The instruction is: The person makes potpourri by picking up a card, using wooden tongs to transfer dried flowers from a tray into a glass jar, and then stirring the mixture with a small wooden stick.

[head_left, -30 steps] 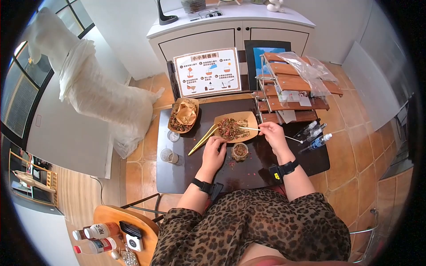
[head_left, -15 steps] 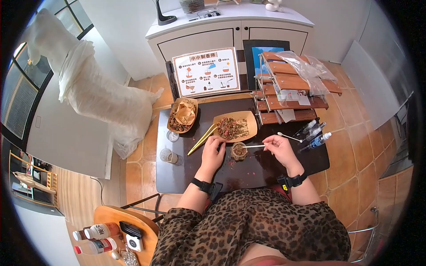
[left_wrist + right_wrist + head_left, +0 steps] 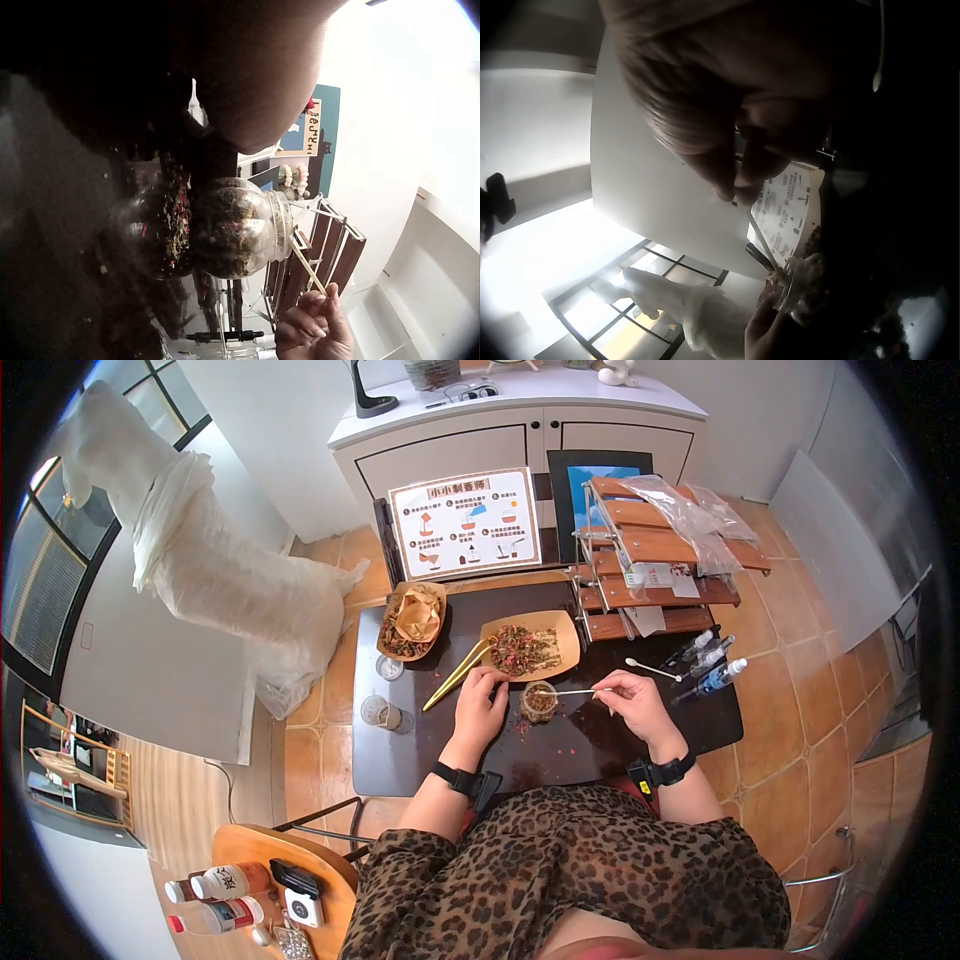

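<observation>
My right hand (image 3: 640,705) pinches a thin pale stick (image 3: 575,691) between thumb and fingertips. Its far end dips into the mouth of a small round glass jar (image 3: 236,232), which is filled with dried petals and herbs and stands upright on the dark table. Left of the jar, my left hand (image 3: 482,705) rests loosely, its fingertips at the near edge of a brown paper tray (image 3: 555,625). Mixed dried flowers (image 3: 515,650) lie in that tray. Gold tweezers (image 3: 457,675) lean on the tray's left corner, just beyond the left hand.
A second paper tray (image 3: 440,600) holds crumpled paper and herbs. An empty-looking glass jar (image 3: 380,712) and a clear lid (image 3: 389,667) stand at left. A white spoon (image 3: 652,669) and small bottles (image 3: 722,678) lie at right. Wooden folding shelves (image 3: 660,580) and an instruction sign (image 3: 465,525) stand behind.
My right hand has moved the stick from the flower tray toward me and over the jar, then lowered its tip into the mouth. My left hand has stayed in place.
</observation>
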Demonstrator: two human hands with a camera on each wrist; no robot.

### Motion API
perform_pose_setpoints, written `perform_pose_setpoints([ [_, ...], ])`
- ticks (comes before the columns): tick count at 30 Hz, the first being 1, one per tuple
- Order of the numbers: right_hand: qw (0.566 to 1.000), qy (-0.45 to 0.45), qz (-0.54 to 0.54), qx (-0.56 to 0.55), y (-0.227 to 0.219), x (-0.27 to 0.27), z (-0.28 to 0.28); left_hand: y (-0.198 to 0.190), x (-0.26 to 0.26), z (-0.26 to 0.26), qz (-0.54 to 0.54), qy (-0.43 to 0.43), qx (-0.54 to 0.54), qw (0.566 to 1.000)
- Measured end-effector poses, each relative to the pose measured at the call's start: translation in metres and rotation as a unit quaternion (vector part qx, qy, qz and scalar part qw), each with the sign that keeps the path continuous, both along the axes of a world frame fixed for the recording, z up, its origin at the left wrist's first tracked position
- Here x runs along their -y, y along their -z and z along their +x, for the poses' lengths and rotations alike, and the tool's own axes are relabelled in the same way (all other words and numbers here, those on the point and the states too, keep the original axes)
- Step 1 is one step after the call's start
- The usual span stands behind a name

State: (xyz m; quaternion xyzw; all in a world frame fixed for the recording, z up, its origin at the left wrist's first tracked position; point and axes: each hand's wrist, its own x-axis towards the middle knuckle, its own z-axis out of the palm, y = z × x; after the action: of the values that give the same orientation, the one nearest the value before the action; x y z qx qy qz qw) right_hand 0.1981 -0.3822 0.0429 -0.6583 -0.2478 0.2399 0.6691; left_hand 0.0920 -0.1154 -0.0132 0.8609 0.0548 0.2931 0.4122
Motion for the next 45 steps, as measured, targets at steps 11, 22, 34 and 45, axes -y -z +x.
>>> perform_pose_setpoints([
  [11, 0.996, 0.083, 0.012, -0.023, 0.008, 0.000, 0.010, -0.001, 0.001, 0.000, -0.004, -0.002, -0.001, 1.000],
  [22, 0.967, 0.222, -0.069, 0.104, 0.033, -0.025, 0.051, -0.001, 0.000, -0.001, -0.001, 0.000, -0.005, 1.000],
  [34, 0.960, 0.188, -0.135, 0.156, 0.067, -0.077, 0.064, 0.000, -0.001, -0.001, 0.001, 0.001, -0.003, 1.000],
  [45, 0.986, 0.157, -0.050, 0.028, 0.071, -0.081, 0.067, 0.001, -0.001, 0.000, -0.002, 0.002, -0.004, 1.000],
])
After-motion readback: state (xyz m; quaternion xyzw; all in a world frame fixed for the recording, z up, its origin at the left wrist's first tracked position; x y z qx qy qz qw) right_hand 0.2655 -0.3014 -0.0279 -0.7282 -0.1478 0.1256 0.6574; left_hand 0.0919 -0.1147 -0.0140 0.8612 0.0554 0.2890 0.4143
